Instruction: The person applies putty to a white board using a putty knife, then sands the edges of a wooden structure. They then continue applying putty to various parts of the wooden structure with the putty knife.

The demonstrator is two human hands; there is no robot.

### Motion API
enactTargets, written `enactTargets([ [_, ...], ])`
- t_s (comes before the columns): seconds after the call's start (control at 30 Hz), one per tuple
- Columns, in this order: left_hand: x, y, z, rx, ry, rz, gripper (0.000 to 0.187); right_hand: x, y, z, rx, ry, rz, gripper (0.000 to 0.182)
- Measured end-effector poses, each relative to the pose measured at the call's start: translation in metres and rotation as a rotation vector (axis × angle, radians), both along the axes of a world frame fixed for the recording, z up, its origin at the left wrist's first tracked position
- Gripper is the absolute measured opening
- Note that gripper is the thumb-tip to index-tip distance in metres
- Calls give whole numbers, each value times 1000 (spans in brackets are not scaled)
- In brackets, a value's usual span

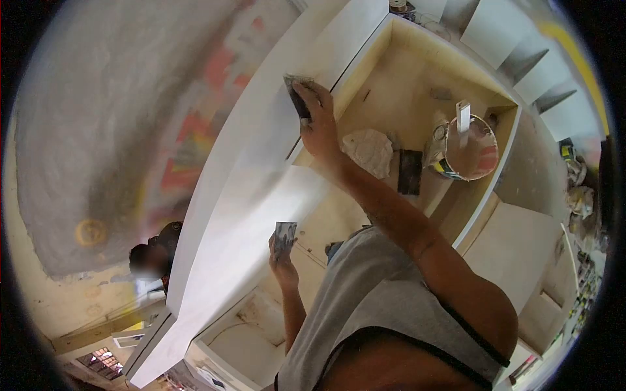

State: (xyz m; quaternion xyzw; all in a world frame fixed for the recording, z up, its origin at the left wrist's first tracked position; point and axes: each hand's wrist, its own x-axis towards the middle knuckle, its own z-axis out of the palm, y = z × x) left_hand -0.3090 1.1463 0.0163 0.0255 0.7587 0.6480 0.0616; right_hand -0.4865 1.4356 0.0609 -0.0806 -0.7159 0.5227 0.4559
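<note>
My right hand [319, 124] grips a dark flat putty scraper [298, 101], its edge against the long white panel [261, 143]. Lower down, my left hand [285, 266] holds a grey-smeared rectangular putty scraper [285, 238] upright, in front of the panel's lower side. To the right of my right hand, inside a cream-coloured wooden compartment [417, 58], lie a crumpled whitish bag [369, 151] and a black rectangular plate [409, 173]. A bucket [438, 151] with a whitish stick [463, 117] standing in it is beside them.
A person [153, 257] is beyond the panel at the lower left, near a grey wall [85, 130] with blurred red markings. White shelving [502, 32] stands at the upper right. Another open compartment [241, 332] sits below my left hand. Assorted items [579, 199] lie along the right edge.
</note>
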Motion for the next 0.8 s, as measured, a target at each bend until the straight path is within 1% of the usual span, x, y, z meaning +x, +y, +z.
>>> enactTargets([
  [0.03,-1,-1,-1,91,-8,-2,30,4,-7,0,2,-19,22,77],
  [0.07,-1,-3,-2,91,-10,1,30,7,-15,0,2,-21,25,77],
  [0.13,-1,-8,-8,180,19,-23,32,12,-31,1,-15,-107,69,80],
  [0.27,3,-19,-13,186,33,-1,29,17,-58,-4,32,-72,91,84],
  [0.37,6,-25,-8,197,64,-32,33,23,-78,-7,30,-84,115,85],
  [0.43,8,-33,-5,233,-27,24,31,26,-93,-7,48,-74,114,88],
  [0.47,9,-38,-6,230,-28,33,31,28,-100,-8,45,-77,123,88],
  [0.53,7,-51,-16,79,-37,19,30,31,-112,-10,28,-31,171,91],
  [0.57,9,-60,-25,78,-39,24,30,32,-118,-12,27,-33,176,91],
  [0.6,11,-69,-34,148,-92,64,34,33,-125,-15,42,-48,178,92],
  [0.63,11,-71,-32,218,-144,103,39,34,-131,-16,57,-63,179,94],
  [0.67,13,-71,-31,218,-144,106,39,36,-136,-17,57,-64,181,94],
  [0.7,16,-71,-29,280,-157,142,43,38,-140,-18,80,-68,178,95],
  [0.73,16,-66,-22,343,-169,178,47,39,-143,-19,104,-72,175,97],
  [0.77,15,-63,-14,344,-171,181,47,40,-146,-22,105,-74,177,97],
  [0.8,11,-61,-6,503,-213,190,49,41,-150,-25,139,-82,184,97],
])
